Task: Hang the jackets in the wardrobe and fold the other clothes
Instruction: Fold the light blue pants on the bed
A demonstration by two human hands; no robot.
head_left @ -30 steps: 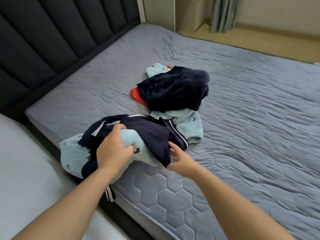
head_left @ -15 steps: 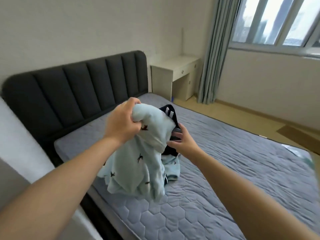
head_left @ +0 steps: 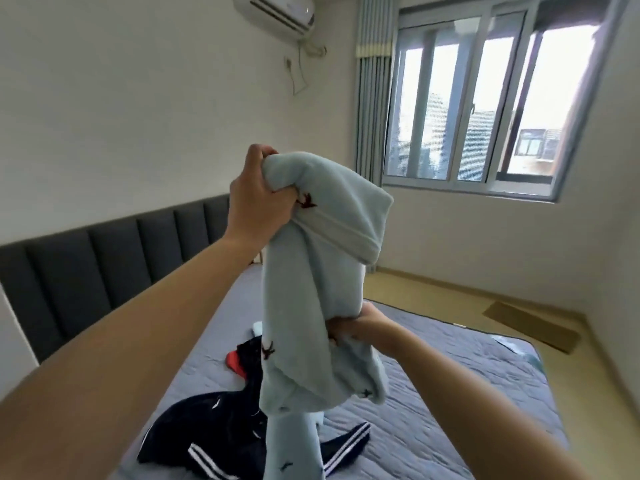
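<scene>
Pale-blue garment point(head_left: 311, 289): held up in the air over the bed point(head_left: 485, 348), clear of the mattress. Long axis near upright, top end bunched high, lower end hanging straight down toward the bed's near edge. Printed with small dark bird-like marks. Ribbed band folded over near the top, drooping toward the window side.

Left hand point(head_left: 258, 199): above the bed, at the garment's top end; grip clenched tight round a bunch of the cloth. Right hand point(head_left: 360, 325): lower, about midway down the garment; grip pinching a fold, fingers curled into the fabric.

On the bed, below the held piece: navy garment point(head_left: 221, 434) with white stripes, lying crumpled; beyond it a red item point(head_left: 232, 360), mostly covered. Kind of each not determinable.

Bed surface: grey quilted cover, hexagon stitching. Dark padded headboard point(head_left: 104, 271) along the bed's left side, against a pale wall. Past the bed's far end: wood-tone floor point(head_left: 415, 285), flat cardboard piece point(head_left: 530, 327), window point(head_left: 485, 109) with grey curtain point(head_left: 370, 133) beside it. Air conditioner point(head_left: 277, 10) high on the wall above the headboard.
</scene>
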